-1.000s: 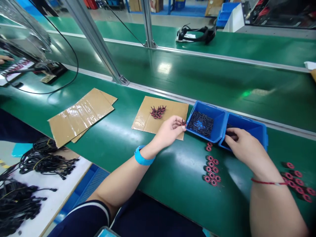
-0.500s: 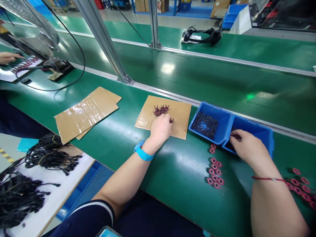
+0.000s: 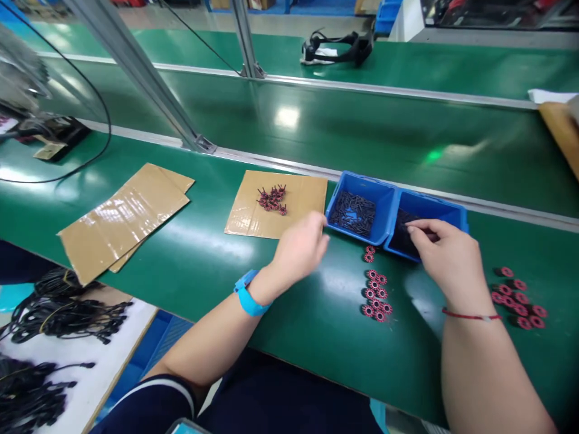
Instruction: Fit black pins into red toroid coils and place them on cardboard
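My left hand (image 3: pixel 302 248), with a blue wristband, is over the green bench by the near right corner of a cardboard sheet (image 3: pixel 303 193). Its fingers are half curled, thumb apart from the forefinger, and nothing shows between them. On the cardboard lies a cluster of red-and-black ringed parts (image 3: pixel 271 198) with dark pins sticking up. At the right blue bin (image 3: pixel 434 208), my right hand (image 3: pixel 446 256) pinches thumb and forefinger over dark contents; what they hold is too small to make out. The left blue bin (image 3: pixel 384 205) contains short black tube-like pieces (image 3: pixel 355 214).
Small red-and-black rings (image 3: pixel 376 295) lie in front of the bins, and more rings (image 3: pixel 518 298) lie at far right. Overlapping cardboard sheets (image 3: pixel 126 211) are on the left. Bundled black cables (image 3: pixel 67 307) lie on a lower white surface. A metal post (image 3: pixel 136 72) rises behind.
My left hand has let go of a ringed part on the cardboard and moved right, off the sheet. My right hand stays at the right bin, fingertips raised a little. The view has shifted right.
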{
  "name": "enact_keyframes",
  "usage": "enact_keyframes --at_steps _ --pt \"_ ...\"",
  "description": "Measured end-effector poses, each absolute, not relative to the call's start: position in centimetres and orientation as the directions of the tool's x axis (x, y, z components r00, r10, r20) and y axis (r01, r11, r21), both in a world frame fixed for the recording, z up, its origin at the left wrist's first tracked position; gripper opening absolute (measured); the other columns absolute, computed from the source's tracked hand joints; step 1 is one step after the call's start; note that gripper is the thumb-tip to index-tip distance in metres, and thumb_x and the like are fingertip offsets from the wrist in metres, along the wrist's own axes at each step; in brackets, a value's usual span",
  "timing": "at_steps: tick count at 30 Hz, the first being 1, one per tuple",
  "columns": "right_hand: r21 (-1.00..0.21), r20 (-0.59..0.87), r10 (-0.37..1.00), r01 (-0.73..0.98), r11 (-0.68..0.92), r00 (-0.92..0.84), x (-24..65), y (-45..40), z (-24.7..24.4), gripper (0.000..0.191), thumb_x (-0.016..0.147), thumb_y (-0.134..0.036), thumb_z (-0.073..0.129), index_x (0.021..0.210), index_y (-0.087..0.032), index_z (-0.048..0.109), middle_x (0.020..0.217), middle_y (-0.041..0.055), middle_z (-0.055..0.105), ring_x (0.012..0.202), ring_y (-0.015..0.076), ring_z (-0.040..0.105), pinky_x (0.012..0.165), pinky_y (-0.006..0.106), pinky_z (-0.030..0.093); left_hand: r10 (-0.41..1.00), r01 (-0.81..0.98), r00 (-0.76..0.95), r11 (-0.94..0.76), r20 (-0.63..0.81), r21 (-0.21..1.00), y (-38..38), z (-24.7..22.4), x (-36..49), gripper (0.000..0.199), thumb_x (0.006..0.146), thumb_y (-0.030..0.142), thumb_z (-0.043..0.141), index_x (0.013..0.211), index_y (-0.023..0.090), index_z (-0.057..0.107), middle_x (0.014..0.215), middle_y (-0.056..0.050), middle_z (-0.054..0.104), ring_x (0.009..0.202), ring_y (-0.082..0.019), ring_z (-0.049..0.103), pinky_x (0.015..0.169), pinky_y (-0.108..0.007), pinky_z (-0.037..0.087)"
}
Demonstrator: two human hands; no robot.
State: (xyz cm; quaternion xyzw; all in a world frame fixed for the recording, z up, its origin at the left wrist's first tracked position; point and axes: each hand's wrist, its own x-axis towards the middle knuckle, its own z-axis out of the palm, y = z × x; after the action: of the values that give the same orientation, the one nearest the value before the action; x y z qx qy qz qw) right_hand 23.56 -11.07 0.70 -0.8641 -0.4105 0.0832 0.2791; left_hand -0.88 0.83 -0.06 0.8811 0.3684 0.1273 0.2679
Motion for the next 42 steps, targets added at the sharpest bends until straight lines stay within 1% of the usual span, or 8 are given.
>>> enact_keyframes --at_steps 5,11,16,21,24,27,36,42 --pt "-0.662 0.107 0.733 0.598 -0.451 0.672 22.3 -12.7 1.1 0.019 0.086 -0.037 0.063 0.088 -0.022 0.075 0.084 0.0055 0.075 0.072 0.0211 0.065 0.072 0.037 0.049 0.155 0.124 0.988 -0.795 0.001 0.594 -4.6 -2.1 0.5 0.022 0.094 0.027 0.056 0.113 0.016 0.061 0.105 -0.010 0.064 0.097 -0.024 0.058 0.086 -0.038 0.049" --pt "-0.708 0.172 0.778 0.625 -0.328 0.604 20.8 -13.3 1.6 0.018 0.091 -0.037 0.063 0.088 -0.025 0.076 0.088 0.0031 0.076 0.073 0.0198 0.066 0.071 0.036 0.050 0.255 0.239 0.966 -0.828 -0.039 0.507 -6.7 -2.9 1.8 0.026 0.098 0.025 0.052 0.119 0.014 0.060 0.108 -0.011 0.063 0.099 -0.026 0.053 0.087 -0.041 0.047" --pt "-0.729 0.224 0.806 0.643 -0.235 0.549 20.2 -13.4 2.5 0.011 0.090 -0.028 0.064 0.085 -0.026 0.074 0.088 0.0018 0.075 0.074 0.0180 0.066 0.067 0.032 0.050 0.288 0.234 0.957 -0.726 -0.023 0.646 -6.7 -3.0 2.4 0.021 0.096 0.027 0.056 0.110 0.014 0.064 0.106 -0.013 0.065 0.102 -0.028 0.055 0.089 -0.046 0.047" --pt "-0.682 0.288 0.884 0.727 -0.080 0.368 19.9 -14.2 3.2 0.009 0.090 -0.022 0.064 0.086 -0.025 0.070 0.091 0.0022 0.073 0.083 0.0185 0.068 0.072 0.031 0.050 0.506 0.113 0.855 0.025 -0.110 0.993 -5.3 -1.9 1.6 0.016 0.090 0.025 0.063 0.103 0.017 0.062 0.100 -0.006 0.068 0.093 -0.018 0.063 0.090 -0.037 0.050" --pt "-0.602 0.177 0.965 0.797 -0.051 0.195 19.2 -14.5 3.4 0.011 0.093 -0.020 0.060 0.087 -0.024 0.068 0.091 0.0015 0.071 0.079 0.0169 0.066 0.070 0.031 0.048 0.567 -0.088 0.806 0.397 -0.169 0.914 -4.2 -0.9 1.2 0.022 0.084 0.025 0.072 0.101 0.016 0.063 0.096 -0.005 0.067 0.089 -0.015 0.066 0.087 -0.033 0.052" --pt "-0.619 0.057 0.995 0.785 -0.034 0.088 18.1 -14.2 3.3 0.015 0.094 -0.019 0.056 0.087 -0.024 0.068 0.088 0.0004 0.070 0.074 0.0152 0.063 0.066 0.031 0.046 0.585 -0.161 0.788 0.496 -0.192 0.853 -3.6 0.0 1.1 0.022 0.080 0.022 0.077 0.098 0.016 0.066 0.089 -0.002 0.067 0.081 -0.012 0.066 0.082 -0.029 0.051" --pt "-0.968 0.012 0.934 0.237 -0.078 0.356 16.3 -13.0 1.7 0.009 0.093 -0.026 0.067 0.084 -0.026 0.071 0.082 0.0002 0.070 0.075 0.0137 0.065 0.066 0.026 0.052 0.555 -0.180 0.803 0.573 -0.217 0.799 -3.5 0.9 0.9 0.019 0.078 0.023 0.079 0.091 0.015 0.069 0.084 -0.002 0.067 0.075 -0.011 0.062 0.078 -0.029 0.049" --pt "-0.987 -0.133 0.886 -0.145 -0.075 0.445 16.6 -13.1 1.5 0.010 0.084 -0.030 0.080 0.084 -0.025 0.071 0.081 -0.0003 0.074 0.069 0.0114 0.069 0.063 0.022 0.058 0.534 -0.223 0.818 0.636 -0.214 0.739 -3.3 0.8 0.9 0.022 0.079 0.026 0.079 0.095 0.015 0.067 0.088 -0.005 0.071 0.076 -0.014 0.068 0.076 -0.030 0.052"
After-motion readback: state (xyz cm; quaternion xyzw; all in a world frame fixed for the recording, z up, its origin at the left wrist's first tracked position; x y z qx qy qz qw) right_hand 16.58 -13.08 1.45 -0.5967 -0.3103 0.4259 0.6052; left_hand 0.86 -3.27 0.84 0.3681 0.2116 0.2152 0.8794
